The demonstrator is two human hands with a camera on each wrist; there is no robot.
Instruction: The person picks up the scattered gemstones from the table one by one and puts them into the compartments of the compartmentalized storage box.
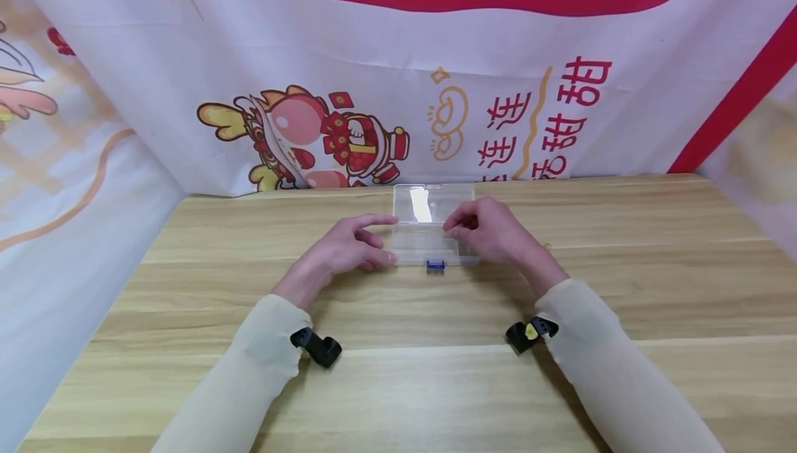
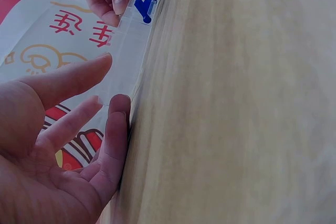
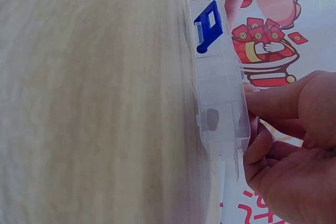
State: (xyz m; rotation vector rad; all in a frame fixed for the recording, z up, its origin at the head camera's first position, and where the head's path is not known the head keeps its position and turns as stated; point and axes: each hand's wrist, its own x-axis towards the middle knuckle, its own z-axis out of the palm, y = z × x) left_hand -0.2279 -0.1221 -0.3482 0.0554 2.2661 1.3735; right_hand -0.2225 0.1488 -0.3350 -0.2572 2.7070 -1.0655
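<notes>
A clear plastic compartment box (image 1: 417, 242) lies on the wooden table, its transparent lid (image 1: 445, 202) raised towards the backdrop. A blue latch (image 1: 436, 265) juts from the box's front. My left hand (image 1: 349, 244) is at the box's left end, index finger straight near the hinge and thumb at the front corner. Over the right half, my right hand (image 1: 488, 228) has its thumb and index fingertips brought together, the other fingers curled. In the right wrist view those fingers (image 3: 257, 150) are right at the rim; I cannot tell what is between them.
The table (image 1: 398, 384) is pale wood grain. A white backdrop (image 1: 349, 31) with red and cartoon prints rises just behind the raised lid, and printed cloth (image 1: 81, 128) hangs at the left. Small black cameras (image 1: 320, 349) are strapped to both sleeves.
</notes>
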